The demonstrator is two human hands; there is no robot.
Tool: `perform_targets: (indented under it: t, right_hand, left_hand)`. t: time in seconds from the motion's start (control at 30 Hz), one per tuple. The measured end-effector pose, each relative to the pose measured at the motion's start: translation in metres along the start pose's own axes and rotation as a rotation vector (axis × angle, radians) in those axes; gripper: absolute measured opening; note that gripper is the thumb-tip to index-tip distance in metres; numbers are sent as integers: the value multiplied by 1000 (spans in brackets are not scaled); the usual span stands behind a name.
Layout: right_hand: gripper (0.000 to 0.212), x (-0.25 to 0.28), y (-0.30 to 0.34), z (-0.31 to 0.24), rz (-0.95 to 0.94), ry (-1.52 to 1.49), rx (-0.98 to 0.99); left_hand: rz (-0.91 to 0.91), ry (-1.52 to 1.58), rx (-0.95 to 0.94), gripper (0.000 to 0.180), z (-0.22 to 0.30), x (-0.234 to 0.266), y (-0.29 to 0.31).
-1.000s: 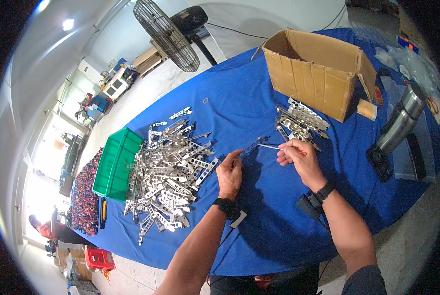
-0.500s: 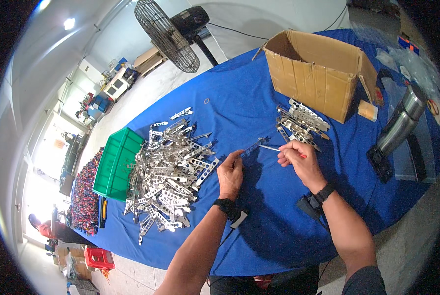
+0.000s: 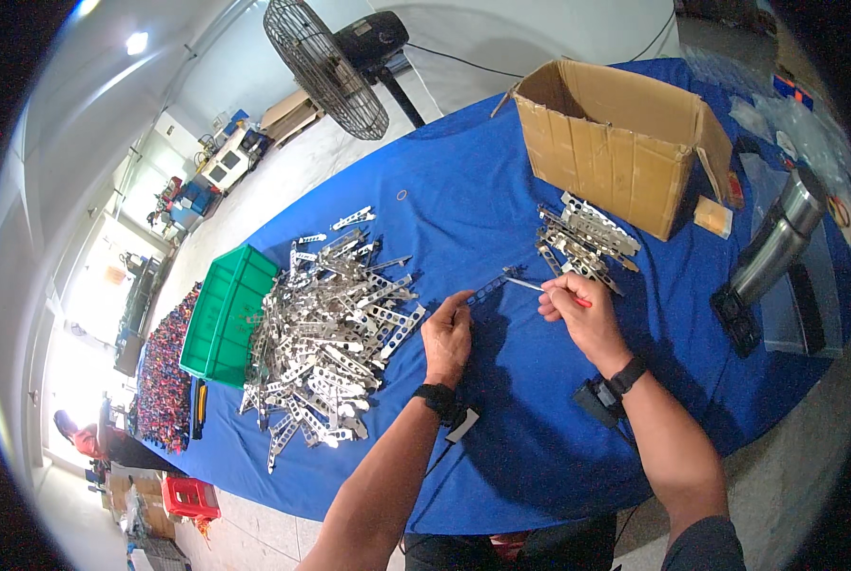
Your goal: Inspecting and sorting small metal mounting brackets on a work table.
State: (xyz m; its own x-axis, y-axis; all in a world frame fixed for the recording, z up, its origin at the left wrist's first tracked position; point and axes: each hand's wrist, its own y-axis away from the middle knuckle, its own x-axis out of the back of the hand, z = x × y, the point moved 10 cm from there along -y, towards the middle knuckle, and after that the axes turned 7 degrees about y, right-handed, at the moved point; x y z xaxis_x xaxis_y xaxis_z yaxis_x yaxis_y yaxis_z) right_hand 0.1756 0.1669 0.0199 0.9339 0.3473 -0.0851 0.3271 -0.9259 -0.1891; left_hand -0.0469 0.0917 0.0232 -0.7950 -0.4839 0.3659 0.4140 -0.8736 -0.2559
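My left hand (image 3: 447, 338) pinches the near end of a thin metal strip (image 3: 488, 287) with a row of holes, held above the blue cloth. In my right hand (image 3: 580, 309) is a slim pointed tool (image 3: 525, 284) with a pale shaft and a red handle; its exact kind I cannot make out. The tool's tip is at the far end of the strip. Left of my hands spreads a large heap of similar perforated metal strips (image 3: 330, 343). A smaller pile of strips (image 3: 585, 238) lies beyond my right hand.
A green bin (image 3: 221, 319) is tipped beside the large heap, near many small red and dark parts (image 3: 166, 376). An open cardboard box (image 3: 601, 157) stands far right, with a steel flask (image 3: 782, 233) nearer the right edge. Behind the table stands a fan (image 3: 325, 67).
The tool's tip has shifted very slightly along the strip's far end. Both hands keep their hold and nearly the same place.
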Motion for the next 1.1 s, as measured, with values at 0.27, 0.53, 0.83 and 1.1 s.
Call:
perform_targets:
  t: [0.27, 0.53, 0.83, 1.1]
  right_hand:
    - [16, 3, 1, 6, 20, -17, -49]
    - [22, 5, 0, -3, 36, -29, -82]
    - [20, 1, 0, 1, 29, -12, -26]
    - [19, 3, 0, 3, 44, -68, -48]
  left_hand:
    - [-14, -13, 8, 24, 2, -1, 0]
    - [-42, 13, 34, 27, 1, -2, 0]
    - [-24, 33, 33, 26, -7, -1, 0]
    - [-32, -17, 23, 26, -1, -1, 0]
